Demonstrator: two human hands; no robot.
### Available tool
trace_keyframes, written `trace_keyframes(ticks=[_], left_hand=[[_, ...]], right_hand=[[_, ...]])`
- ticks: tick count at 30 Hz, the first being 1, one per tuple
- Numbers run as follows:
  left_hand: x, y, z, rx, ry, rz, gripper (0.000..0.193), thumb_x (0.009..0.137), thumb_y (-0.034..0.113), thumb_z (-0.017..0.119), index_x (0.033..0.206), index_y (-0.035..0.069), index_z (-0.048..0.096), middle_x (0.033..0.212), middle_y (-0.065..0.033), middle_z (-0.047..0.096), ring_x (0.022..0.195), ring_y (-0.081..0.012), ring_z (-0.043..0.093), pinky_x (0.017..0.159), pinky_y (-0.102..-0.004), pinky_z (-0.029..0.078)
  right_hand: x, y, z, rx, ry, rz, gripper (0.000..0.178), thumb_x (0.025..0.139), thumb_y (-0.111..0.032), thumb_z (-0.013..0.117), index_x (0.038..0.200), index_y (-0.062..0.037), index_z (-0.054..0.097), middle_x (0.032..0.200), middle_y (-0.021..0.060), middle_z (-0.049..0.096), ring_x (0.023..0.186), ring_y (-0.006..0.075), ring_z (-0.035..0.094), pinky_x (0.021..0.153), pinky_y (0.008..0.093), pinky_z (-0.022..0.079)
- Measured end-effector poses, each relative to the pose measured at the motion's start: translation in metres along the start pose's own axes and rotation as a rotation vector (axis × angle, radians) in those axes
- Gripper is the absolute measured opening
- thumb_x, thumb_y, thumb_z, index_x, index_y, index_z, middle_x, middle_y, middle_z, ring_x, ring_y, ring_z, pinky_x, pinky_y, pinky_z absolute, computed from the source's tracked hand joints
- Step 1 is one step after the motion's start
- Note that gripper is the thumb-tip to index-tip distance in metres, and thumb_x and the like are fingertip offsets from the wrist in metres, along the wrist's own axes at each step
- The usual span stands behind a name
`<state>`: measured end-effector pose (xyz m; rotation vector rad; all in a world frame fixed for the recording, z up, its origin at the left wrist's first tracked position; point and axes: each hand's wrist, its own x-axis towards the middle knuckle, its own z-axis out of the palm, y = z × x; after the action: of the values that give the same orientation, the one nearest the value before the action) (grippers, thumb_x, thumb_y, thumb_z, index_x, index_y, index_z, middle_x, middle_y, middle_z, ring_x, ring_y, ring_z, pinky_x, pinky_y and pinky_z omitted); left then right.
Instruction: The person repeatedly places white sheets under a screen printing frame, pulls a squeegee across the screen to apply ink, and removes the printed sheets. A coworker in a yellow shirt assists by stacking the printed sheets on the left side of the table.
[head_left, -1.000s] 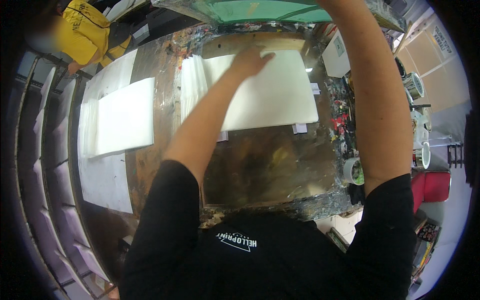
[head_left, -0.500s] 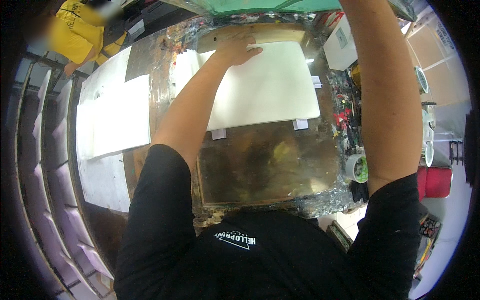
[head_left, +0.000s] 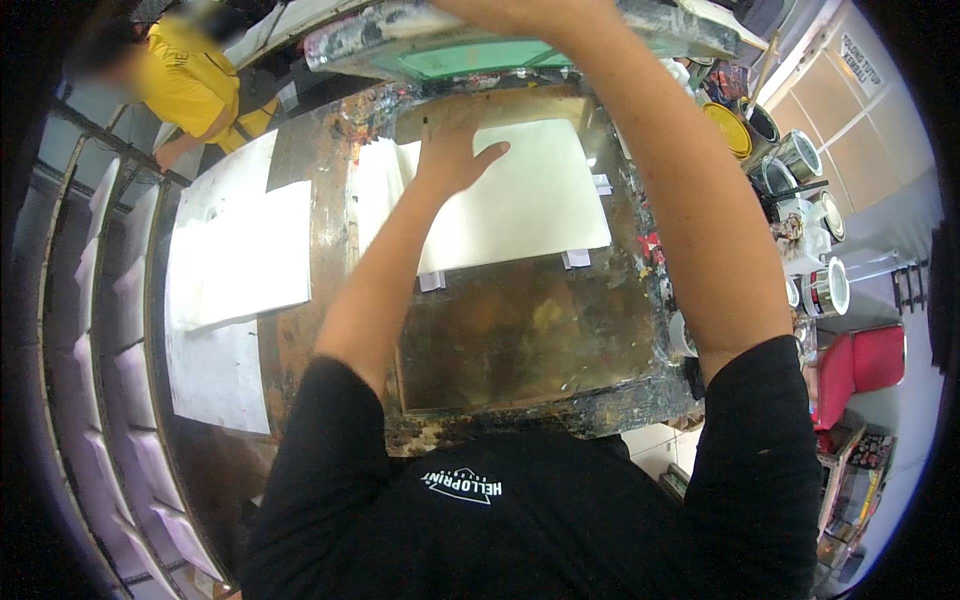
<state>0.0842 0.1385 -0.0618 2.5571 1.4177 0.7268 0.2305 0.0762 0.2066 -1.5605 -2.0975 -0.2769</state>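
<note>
My left hand (head_left: 458, 160) lies on the far left part of a flat white sheet (head_left: 525, 195), thumb spread from the fingers. Beneath its wrist, loose white edges (head_left: 378, 185) fan out on the left. Small pale tabs (head_left: 577, 259) stick to the board (head_left: 520, 340) along the sheet's near and right edges. At the far side, a paint-stained screen frame (head_left: 345, 52) with green mesh (head_left: 490, 59) stands raised. My right arm reaches across the top to this frame; my right hand (head_left: 490, 8) is mostly cut off by the picture's edge, its fingers hidden.
White sheets (head_left: 245, 255) lie stacked at the table's left. Beyond stands a rack (head_left: 130, 285) holding pale sheets. A person in yellow (head_left: 190, 85) is at the far left. Paint cans (head_left: 800, 155) and a red chair (head_left: 865, 365) are on the right.
The screen frame shows lower and more fully at the far side. My right arm has swung left across it. My left hand stays on the sheet. The view has shifted.
</note>
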Motion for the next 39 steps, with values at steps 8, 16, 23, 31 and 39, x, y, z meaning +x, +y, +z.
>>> trace_keyframes(ticks=[8,16,23,31,39], left_hand=[[-0.128,0.059,-0.130,-1.472,0.332,-0.225,0.076,0.080,0.018,0.093,0.140,-0.006,0.053,0.108,-0.0110,0.073,0.100,-0.0189,0.070,0.085,-0.0282,0.056],[-0.214,0.052,-0.051,-0.265,0.082,-0.527,0.122,0.056,0.051,0.100,0.152,-0.002,0.048,0.106,-0.0153,0.068,0.100,-0.0293,0.068,0.091,-0.0390,0.054],[-0.229,0.035,-0.024,-0.211,0.095,-0.425,0.123,0.055,0.050,0.099,0.154,-0.002,0.047,0.096,-0.0135,0.063,0.089,-0.0284,0.065,0.084,-0.0403,0.053],[-0.228,0.033,-0.029,-0.235,0.109,-0.375,0.125,0.054,0.048,0.099,0.155,-0.003,0.045,0.085,-0.0139,0.064,0.080,-0.0286,0.063,0.075,-0.0417,0.050],[-0.227,0.040,-0.034,-0.428,0.190,-0.373,0.116,0.061,0.035,0.101,0.153,-0.004,0.042,0.116,-0.0239,0.072,0.107,-0.0368,0.071,0.095,-0.0452,0.054]], right_hand=[[-0.096,-0.001,0.066,-0.087,0.004,-0.135,0.062,0.091,-0.065,0.063,0.104,-0.0045,0.067,0.086,0.0150,0.070,0.086,0.0368,0.068,0.079,0.0523,0.048],[-0.217,-0.011,0.121,0.042,-0.394,-0.091,0.031,0.081,-0.011,0.071,0.111,-0.0127,0.067,0.108,0.0090,0.067,0.104,0.0321,0.062,0.085,0.0500,0.047],[-0.246,-0.020,0.163,-0.012,-0.392,0.015,0.036,0.079,-0.011,0.071,0.115,-0.0143,0.063,0.105,0.0049,0.065,0.103,0.0279,0.063,0.091,0.0501,0.041],[-0.103,0.047,0.246,-0.110,-0.338,0.026,0.030,0.087,-0.014,0.064,0.117,-0.0172,0.065,0.107,0.0058,0.070,0.102,0.0290,0.068,0.087,0.0583,0.042],[-0.022,0.094,0.276,-0.007,-0.368,0.027,0.028,0.089,-0.021,0.067,0.116,-0.0144,0.065,0.109,0.0106,0.070,0.109,0.0315,0.068,0.100,0.0648,0.043]])
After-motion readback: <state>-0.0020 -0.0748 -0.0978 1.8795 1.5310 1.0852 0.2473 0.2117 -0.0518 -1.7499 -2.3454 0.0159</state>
